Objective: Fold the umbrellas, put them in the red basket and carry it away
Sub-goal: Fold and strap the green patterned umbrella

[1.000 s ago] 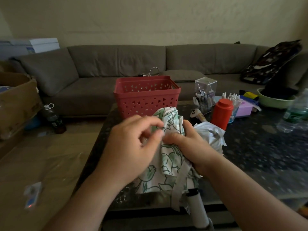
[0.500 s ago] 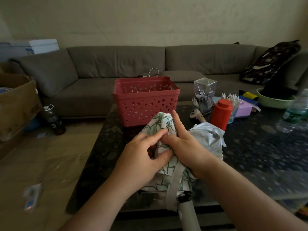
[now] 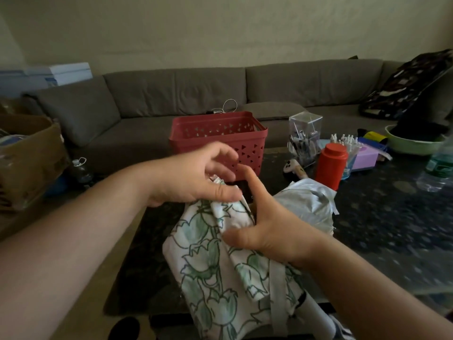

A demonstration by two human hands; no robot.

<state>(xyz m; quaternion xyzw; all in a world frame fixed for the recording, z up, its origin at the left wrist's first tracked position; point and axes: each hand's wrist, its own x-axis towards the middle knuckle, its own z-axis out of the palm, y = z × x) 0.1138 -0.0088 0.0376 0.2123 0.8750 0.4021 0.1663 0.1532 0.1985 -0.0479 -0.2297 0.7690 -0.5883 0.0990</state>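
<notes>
Head view: we hold 1 floral umbrella (image 3: 220,261) over the near edge of the dark table (image 3: 392,229), its long axis running from the handle by our body up and away toward the red basket (image 3: 218,136), which stands straight ahead, just beyond the tip. Our left hand (image 3: 196,177) pinches the canopy folds at the tip, other fingers loose; our right hand (image 3: 264,227) clamps the fabric mid-length, thumb pressed in. A 2nd, pale umbrella (image 3: 306,204) lies just right. Left hand sits nearer the basket.

Dim indoor light, muted colours, soft blur, wide-angle bending at edges
</notes>
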